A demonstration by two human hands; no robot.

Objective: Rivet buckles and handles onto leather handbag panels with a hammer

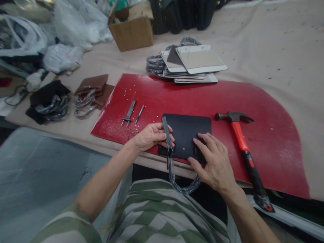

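Note:
My left hand (156, 135) grips a metal punch tool (167, 132), its fingers wrapped round the shaft. The tool stands over the left part of a black panel (187, 126) that lies on a red mat (235, 98). My right hand (212, 155) has its fingers spread and rests on the right part of the panel. A plastic-wrapped handle loop (186, 189) hangs below the panel at the mat's front edge. To the right lies a claw hammer (241, 141) with a red and black grip. What the tool's lower end touches cannot be made out.
Left on the mat lie a two-pronged punch (129, 113), a small rod (139, 113) and several tiny studs. Brown pieces (92, 84) and a black bundle (48, 99) are further left. Behind stand stacked panels (199, 60) and a cardboard box (134, 32).

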